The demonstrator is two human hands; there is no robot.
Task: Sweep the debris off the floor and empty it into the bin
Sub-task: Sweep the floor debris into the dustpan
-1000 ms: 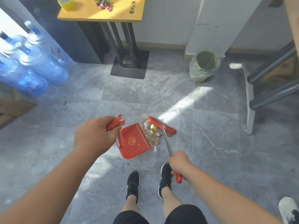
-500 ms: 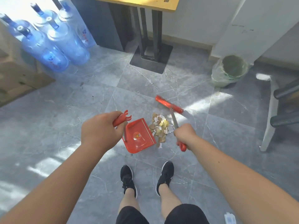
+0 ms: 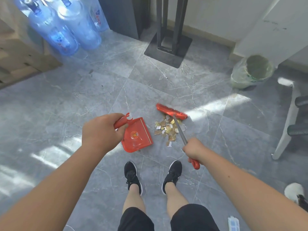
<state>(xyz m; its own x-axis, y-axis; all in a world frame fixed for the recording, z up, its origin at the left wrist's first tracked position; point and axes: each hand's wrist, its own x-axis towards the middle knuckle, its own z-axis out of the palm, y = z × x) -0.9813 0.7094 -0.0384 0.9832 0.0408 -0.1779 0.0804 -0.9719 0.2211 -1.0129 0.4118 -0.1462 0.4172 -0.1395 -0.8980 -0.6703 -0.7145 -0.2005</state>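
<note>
Left hand is wrapped tight around the red plastic dustpan's handle, and we see the flat red dustpan resting on the grey marbled tile floor with its open lip facing three o'clock; our right hand is clenched on the long metal-shafted broom with its red grip, whose red brush head sits just beyond the pile at about one o'clock. Between lip and brush lies the debris, a loose heap of tan and yellow paper-like scraps, just beside the pan but not yet in it.

We judge the risks plain enough: a stroke too brisk would scatter the light scraps past the pan; a lip lifted off the tile would let them slide beneath; a tilted pan on the carry would spill them.

The green bin lined with a clear bag stands well apart at two o'clock, near a white chair leg; blue water bottles cluster at eleven; a black table base stands at twelve; our black shoes sit at six. The path to the bin looks open.
</note>
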